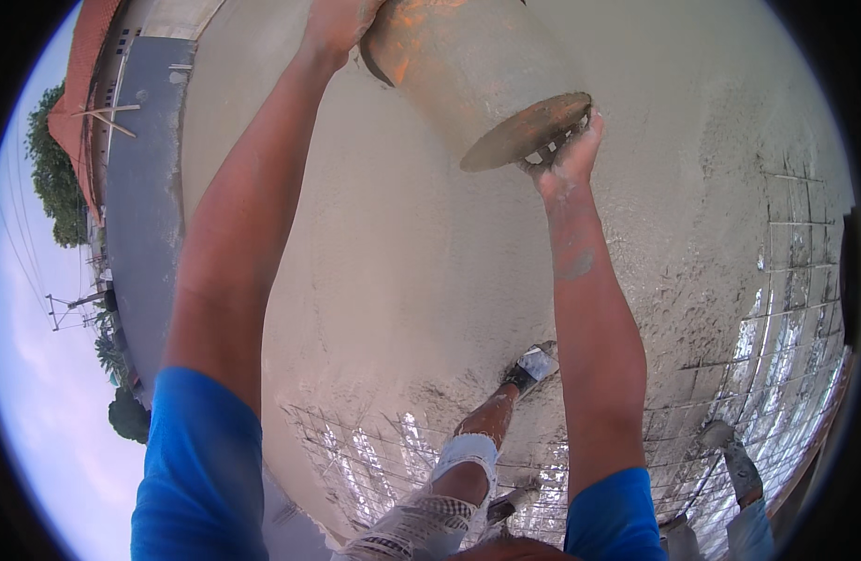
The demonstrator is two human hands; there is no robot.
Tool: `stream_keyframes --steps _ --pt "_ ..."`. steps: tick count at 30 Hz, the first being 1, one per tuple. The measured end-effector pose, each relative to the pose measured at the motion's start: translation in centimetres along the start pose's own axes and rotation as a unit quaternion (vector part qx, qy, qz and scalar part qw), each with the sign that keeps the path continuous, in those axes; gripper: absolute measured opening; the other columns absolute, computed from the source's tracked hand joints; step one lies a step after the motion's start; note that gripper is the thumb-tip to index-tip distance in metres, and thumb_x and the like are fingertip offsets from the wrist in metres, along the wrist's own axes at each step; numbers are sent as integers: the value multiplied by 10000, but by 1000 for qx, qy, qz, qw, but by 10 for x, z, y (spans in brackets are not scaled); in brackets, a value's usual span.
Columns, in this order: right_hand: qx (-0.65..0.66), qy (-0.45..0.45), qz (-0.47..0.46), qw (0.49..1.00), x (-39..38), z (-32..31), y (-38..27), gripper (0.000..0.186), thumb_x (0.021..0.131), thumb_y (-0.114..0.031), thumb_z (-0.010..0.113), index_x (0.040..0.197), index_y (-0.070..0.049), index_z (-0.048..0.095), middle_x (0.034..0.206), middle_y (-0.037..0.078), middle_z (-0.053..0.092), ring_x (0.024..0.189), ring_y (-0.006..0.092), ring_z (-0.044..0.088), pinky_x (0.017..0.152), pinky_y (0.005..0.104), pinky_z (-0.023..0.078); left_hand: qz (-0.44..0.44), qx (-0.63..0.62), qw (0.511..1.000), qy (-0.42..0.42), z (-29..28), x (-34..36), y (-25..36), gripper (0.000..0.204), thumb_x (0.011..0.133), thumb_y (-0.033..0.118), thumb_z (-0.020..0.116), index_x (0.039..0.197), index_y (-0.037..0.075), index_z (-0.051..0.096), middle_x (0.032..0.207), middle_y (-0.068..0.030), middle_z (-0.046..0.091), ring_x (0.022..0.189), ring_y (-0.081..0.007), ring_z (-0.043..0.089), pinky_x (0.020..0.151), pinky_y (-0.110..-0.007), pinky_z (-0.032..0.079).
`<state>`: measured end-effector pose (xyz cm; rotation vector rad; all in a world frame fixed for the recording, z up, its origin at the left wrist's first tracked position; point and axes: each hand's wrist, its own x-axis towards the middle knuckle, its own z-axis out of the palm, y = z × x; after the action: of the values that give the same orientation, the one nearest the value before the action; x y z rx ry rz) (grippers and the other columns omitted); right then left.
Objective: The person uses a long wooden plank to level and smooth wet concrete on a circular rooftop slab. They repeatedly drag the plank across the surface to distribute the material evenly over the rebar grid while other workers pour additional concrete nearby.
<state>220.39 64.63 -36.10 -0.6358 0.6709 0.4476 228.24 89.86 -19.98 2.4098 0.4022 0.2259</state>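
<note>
A cement-coated bucket (pixel 477 70) with orange patches showing through is tilted on its side in front of me, over wet grey concrete (pixel 402 243). At its upper left edge is my left hand (pixel 341 23), closed on it; the frame's top cuts off part of that hand and of the bucket. My right hand (pixel 572 154) grips the flat round end of the bucket at the lower right, its fingers curled partly out of sight behind the disc. Wet cement is smeared on my right forearm. The bucket's inside is hidden.
Steel rebar mesh (pixel 795 271) over shiny sheeting lies bare at the right and bottom. A mud-covered foot (pixel 533 365) stands in the concrete below my arms. Another person's leg (pixel 741 472) is at lower right. A grey wall (pixel 142 178) borders the left.
</note>
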Motion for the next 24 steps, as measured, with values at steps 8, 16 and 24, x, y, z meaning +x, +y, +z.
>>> stream_keyframes --steps 8,16,24 --pt "39 50 1 998 -62 -100 39 847 1000 -740 412 1649 -205 305 1680 91 302 1507 349 332 1126 608 362 -155 -92 980 -84 5 -115 23 536 818 401 910 1035 -44 703 866 -129 744 787 -209 743 645 -340 599" --pt "98 208 71 971 -191 -256 75 739 1049 -676 387 1586 -170 426 1577 87 477 1419 332 479 1101 529 452 -200 -54 949 -238 112 -269 -31 446 803 342 940 981 3 712 856 -42 680 785 -107 608 680 -307 501" --pt "-93 17 -156 983 -129 -42 -18 725 1064 -392 638 1627 -80 305 1561 174 443 1434 319 452 1153 501 399 -142 -341 929 -21 30 -52 -20 678 898 391 876 1226 -123 582 1055 -157 702 951 -216 705 853 -339 585"
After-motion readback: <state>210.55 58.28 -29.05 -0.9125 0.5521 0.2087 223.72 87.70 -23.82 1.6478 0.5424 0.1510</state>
